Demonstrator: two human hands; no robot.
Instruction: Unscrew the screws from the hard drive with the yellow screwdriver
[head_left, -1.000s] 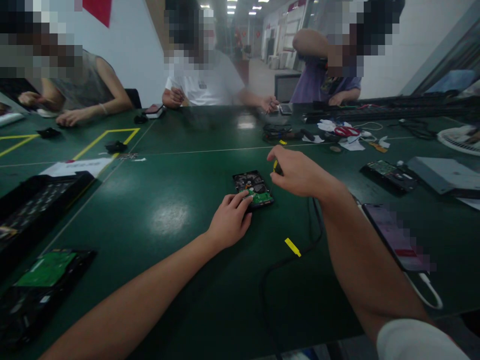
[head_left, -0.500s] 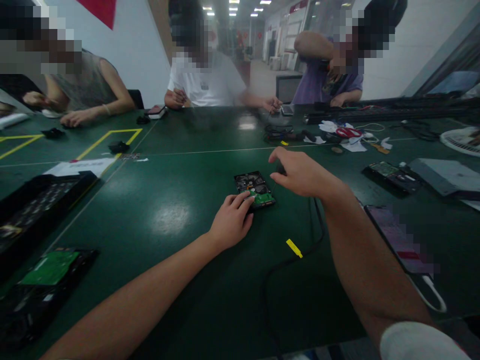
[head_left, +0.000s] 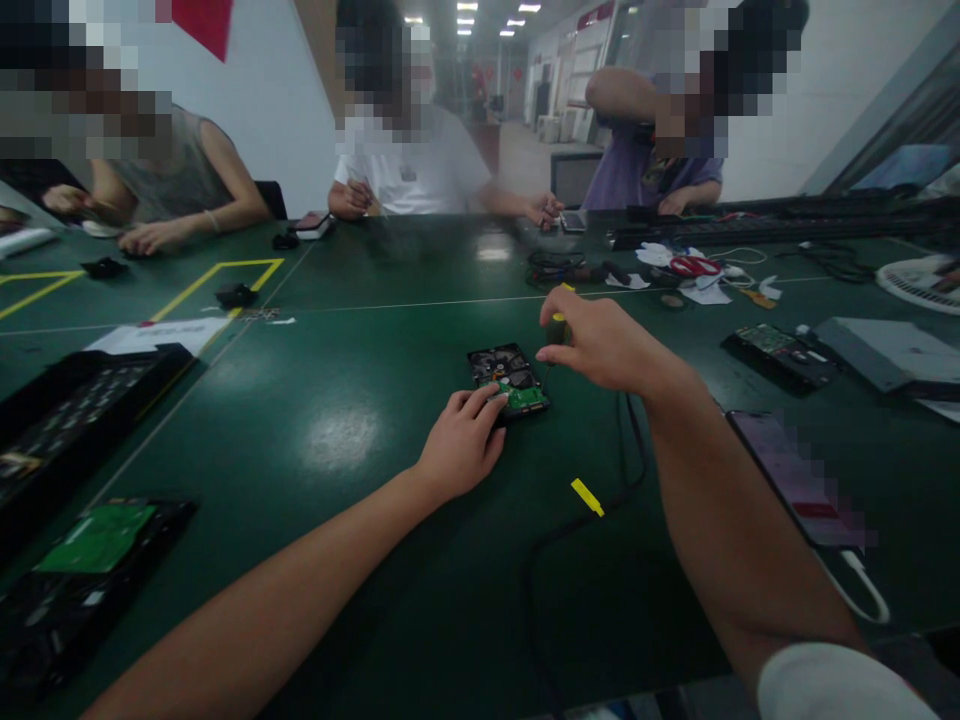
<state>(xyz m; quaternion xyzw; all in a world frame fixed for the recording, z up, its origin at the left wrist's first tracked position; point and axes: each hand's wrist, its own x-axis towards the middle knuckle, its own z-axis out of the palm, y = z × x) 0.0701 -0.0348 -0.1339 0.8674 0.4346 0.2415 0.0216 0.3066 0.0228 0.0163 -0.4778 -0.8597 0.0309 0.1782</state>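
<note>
A small hard drive (head_left: 506,363) lies on the dark green table, its black underside and green circuit board facing up. My left hand (head_left: 461,440) holds it at the near left, fingers across the board and covering part of it. Above the drive's right edge, my right hand (head_left: 604,340) is closed round the handle of a screwdriver (head_left: 556,331), dark with a yellow top. Its thin shaft points down beside the drive's right side; where the tip rests I cannot make out.
A cable with a yellow tag (head_left: 587,497) runs under my right arm. A phone (head_left: 787,475), another drive (head_left: 776,355) and a grey metal box (head_left: 889,350) lie at right. Another board assembly (head_left: 97,540) and a black tray (head_left: 82,420) are at left. Several people sit opposite.
My right hand has turned slightly at the screwdriver, so its yellow-topped handle now shows between the fingers. My left hand and the hard drive stay in place.
</note>
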